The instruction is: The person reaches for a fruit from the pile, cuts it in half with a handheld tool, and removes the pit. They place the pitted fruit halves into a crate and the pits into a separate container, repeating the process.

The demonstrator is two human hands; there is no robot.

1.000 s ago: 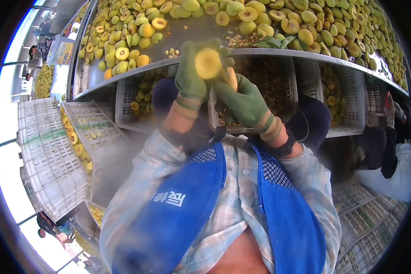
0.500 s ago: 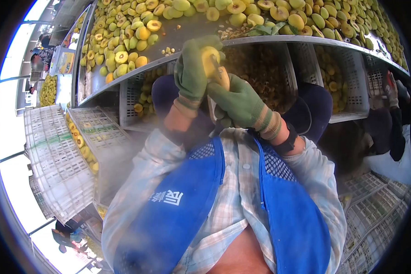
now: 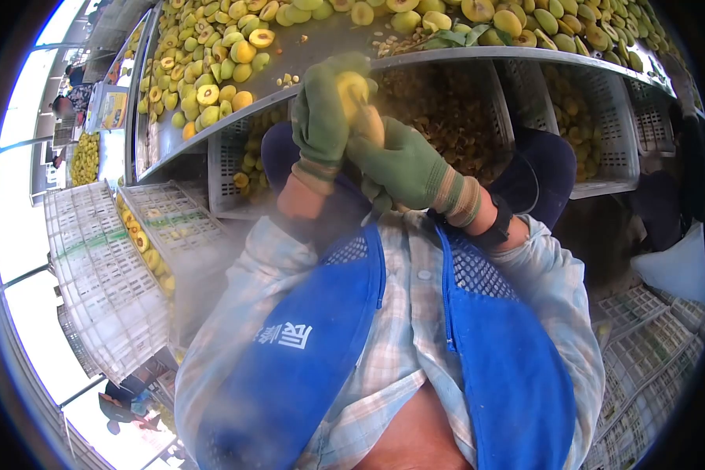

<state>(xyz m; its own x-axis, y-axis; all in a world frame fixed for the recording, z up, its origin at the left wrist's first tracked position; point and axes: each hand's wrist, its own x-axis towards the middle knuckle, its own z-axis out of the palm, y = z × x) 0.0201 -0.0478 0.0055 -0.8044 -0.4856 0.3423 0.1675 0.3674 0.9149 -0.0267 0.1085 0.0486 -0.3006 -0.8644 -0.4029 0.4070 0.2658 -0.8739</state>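
Note:
My left hand (image 3: 318,121), in a green work glove, is closed around a cut yellow plum (image 3: 350,88) and holds it up in front of the table edge. My right hand (image 3: 406,163), gloved the same way, is wrapped round a small knife (image 3: 371,128) with a pale wooden handle. Its short blade points up and overlaps the plum's face. The two hands are close together, the right one just below and to the right of the plum. My right glove hides the lower end of the handle.
Many whole and halved plums (image 3: 211,66) lie on the metal table (image 3: 313,59). Beneath its edge stand a crate of brown scraps (image 3: 439,106) and a crate of plums (image 3: 569,117). Stacked white crates (image 3: 106,274) are at my left, more crates (image 3: 642,345) at my right.
Both hands have shifted slightly left and up in view, still holding the plum and knife. At the far right, another person's gloved hand no longer shows clearly.

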